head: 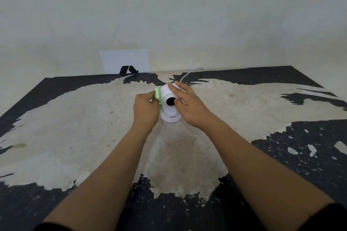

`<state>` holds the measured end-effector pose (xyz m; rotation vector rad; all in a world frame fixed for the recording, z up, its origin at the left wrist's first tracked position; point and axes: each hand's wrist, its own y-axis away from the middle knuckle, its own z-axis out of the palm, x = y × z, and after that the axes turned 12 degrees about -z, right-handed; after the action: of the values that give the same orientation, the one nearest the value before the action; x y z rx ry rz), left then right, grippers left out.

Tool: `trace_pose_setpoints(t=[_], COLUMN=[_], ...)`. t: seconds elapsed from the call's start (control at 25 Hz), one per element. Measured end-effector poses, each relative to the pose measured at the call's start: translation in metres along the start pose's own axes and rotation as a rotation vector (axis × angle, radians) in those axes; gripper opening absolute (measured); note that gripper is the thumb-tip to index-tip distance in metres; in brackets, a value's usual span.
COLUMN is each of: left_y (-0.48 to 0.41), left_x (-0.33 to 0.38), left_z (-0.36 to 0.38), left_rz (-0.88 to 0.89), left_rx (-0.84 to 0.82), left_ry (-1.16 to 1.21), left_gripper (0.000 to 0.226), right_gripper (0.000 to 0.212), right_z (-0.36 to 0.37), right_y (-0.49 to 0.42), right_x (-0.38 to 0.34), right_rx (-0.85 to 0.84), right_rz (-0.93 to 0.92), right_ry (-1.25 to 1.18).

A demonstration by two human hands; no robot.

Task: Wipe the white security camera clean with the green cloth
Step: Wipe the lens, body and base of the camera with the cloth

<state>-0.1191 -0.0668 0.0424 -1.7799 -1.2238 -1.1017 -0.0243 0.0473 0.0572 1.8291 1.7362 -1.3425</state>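
A white security camera [167, 93] with a round head, a black lens and a base marked "eazy" stands upright in the middle of the table. My left hand [145, 109] grips the green cloth [158, 94] and presses it against the left side of the camera's head. My right hand [187, 105] lies on the head's right side and top, fingers spread over it, steadying it. Most of the cloth is hidden inside my left hand.
The table [75, 127] has a worn top, black paint peeled to pale patches. A white cable [185, 75] runs from behind the camera to the wall. A white sheet with a black mark [124, 62] leans against the wall at the table's back edge.
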Motion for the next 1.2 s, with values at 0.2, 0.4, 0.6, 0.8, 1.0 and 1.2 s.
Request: trace_pose_setpoints(t=[0.2, 0.4, 0.6, 0.8, 1.0, 1.2], left_y=[-0.005, -0.026, -0.025, -0.011, 0.027, 0.042], left_x=[-0.008, 0.022, 0.055, 0.009, -0.025, -0.018], left_z=[0.005, -0.008, -0.011, -0.011, 0.005, 0.020], left_rz=[-0.137, -0.163, 0.032, -0.027, -0.161, -0.119], left_rx=[-0.013, -0.155, -0.310, -0.100, -0.017, -0.004], left_ry=[-0.157, 0.159, -0.040, 0.039, 0.033, -0.024], left_gripper=[0.028, 0.018, 0.030, 0.025, 0.006, 0.012], right_gripper=[0.057, 0.058, 0.057, 0.047, 0.047, 0.050], right_z=[-0.003, -0.005, -0.005, 0.000, -0.001, 0.000], right_y=[-0.001, -0.002, -0.001, -0.002, 0.000, -0.001], right_x=[-0.001, 0.001, 0.002, 0.000, 0.000, 0.000], right_rx=[-0.020, 0.001, 0.055, 0.125, 0.130, 0.150], right_rz=[0.013, 0.001, 0.077, 0.046, 0.046, 0.053], right_ry=[0.010, -0.012, -0.088, -0.066, -0.091, -0.112])
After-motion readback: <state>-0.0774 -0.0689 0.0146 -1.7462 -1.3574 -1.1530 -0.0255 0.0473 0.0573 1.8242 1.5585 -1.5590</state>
